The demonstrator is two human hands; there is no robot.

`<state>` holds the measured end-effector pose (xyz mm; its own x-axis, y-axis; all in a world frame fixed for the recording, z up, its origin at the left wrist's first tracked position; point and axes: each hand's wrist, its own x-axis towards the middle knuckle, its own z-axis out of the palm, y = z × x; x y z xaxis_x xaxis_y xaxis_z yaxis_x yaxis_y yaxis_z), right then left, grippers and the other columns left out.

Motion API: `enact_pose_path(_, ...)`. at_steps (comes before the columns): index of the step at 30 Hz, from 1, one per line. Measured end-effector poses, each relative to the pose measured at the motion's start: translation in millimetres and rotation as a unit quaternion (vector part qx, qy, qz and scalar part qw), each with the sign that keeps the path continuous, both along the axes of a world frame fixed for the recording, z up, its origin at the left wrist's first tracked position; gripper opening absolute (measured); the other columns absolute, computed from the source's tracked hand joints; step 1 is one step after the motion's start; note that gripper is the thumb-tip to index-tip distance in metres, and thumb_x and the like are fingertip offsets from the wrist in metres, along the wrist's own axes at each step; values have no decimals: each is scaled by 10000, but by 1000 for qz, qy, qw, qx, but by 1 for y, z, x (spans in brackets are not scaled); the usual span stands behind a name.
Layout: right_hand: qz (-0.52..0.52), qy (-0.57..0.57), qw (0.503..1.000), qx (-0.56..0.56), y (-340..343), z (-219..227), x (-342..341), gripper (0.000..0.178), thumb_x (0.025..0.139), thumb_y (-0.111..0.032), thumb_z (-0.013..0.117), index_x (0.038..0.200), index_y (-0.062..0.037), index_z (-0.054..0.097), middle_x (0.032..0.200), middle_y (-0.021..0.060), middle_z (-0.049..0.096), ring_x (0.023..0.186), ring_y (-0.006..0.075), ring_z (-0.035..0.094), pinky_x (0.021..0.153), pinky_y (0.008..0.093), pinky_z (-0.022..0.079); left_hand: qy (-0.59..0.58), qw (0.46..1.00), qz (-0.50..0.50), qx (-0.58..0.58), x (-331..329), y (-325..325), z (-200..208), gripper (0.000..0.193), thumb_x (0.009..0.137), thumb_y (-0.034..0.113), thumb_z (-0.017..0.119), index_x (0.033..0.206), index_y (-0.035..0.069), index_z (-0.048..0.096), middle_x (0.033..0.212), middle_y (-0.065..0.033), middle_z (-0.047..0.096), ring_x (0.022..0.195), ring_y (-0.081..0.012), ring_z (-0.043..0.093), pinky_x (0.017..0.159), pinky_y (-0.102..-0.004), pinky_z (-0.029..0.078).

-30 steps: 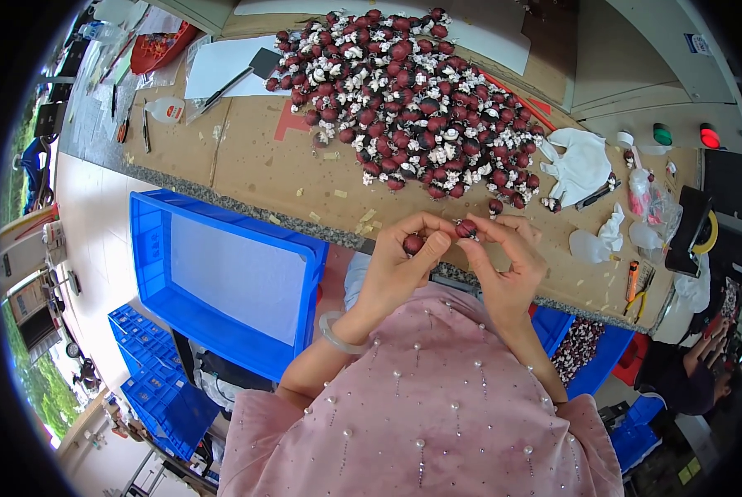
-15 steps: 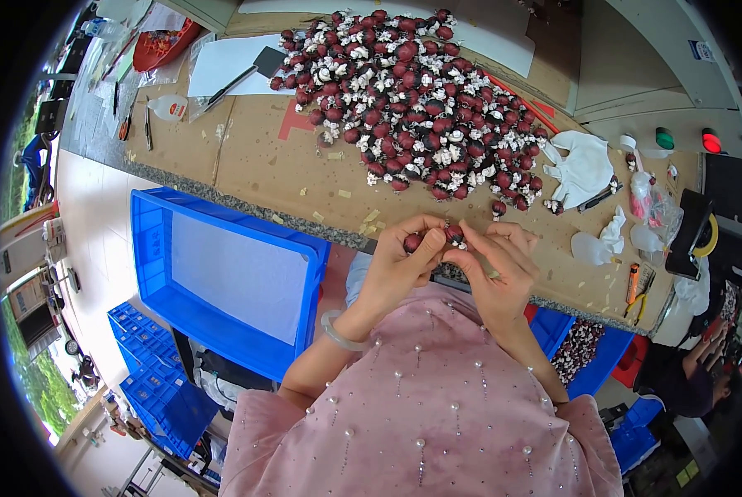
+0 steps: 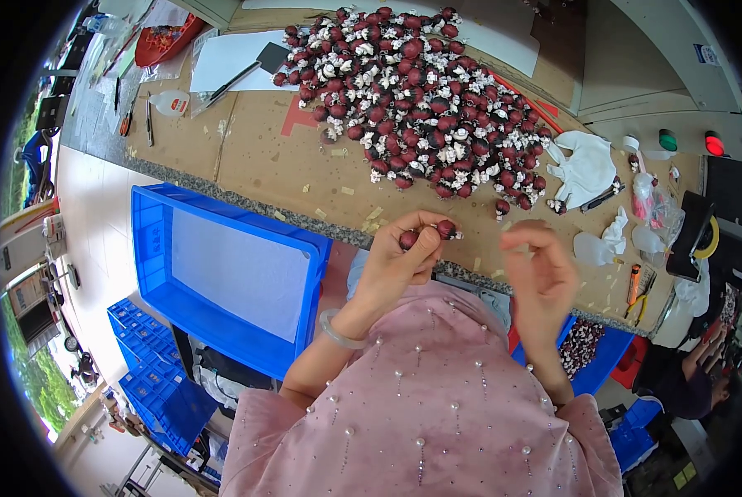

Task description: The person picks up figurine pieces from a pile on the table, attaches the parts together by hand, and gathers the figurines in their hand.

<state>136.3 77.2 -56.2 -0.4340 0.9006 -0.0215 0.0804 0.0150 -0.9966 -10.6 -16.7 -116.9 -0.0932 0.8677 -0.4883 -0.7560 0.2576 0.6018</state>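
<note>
The left hand (image 3: 400, 265) keeps a closed grip on two small dark-red beads (image 3: 427, 234), pinched at the fingertips just over the near edge of the worktop (image 3: 263, 157). The right hand (image 3: 541, 277) hangs beside it, fingers loosely curled and holding nothing, its outline blurred. Pinched so lightly, a bead could slip and drop into the lap or into the blue crate (image 3: 222, 273) to the left. The heap of beads (image 3: 425, 91) lies further back.
</note>
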Motion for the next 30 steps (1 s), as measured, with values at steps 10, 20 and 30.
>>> enact_pose_path(10,613,151,750,-196,20,98,-30,310,727,-343,772,658,-88,610,617,46,576,506,163,528,452,258,363,50,998,39,20,-3,9,0,177,969,178,517,1077,40,537,684,26,470,510,-3,281,426,-176,208)
enact_pose_path(20,658,172,685,-261,13,96,-44,424,618,-397,872,646,-96,575,598,34,540,473,139,435,442,238,298,62,996,55,9,-1,2,-4,192,965,178,525,1110,52,537,680,27,480,514,-4,282,430,-175,209)
enact_pose_path(30,614,237,710,-248,17,88,-35,453,603,-449,856,662,-90,587,602,44,547,477,129,440,446,231,287,61,996,63,-9,1,5,-3,176,974,205,512,1051,52,554,650,19,482,495,-12,291,417,-183,206)
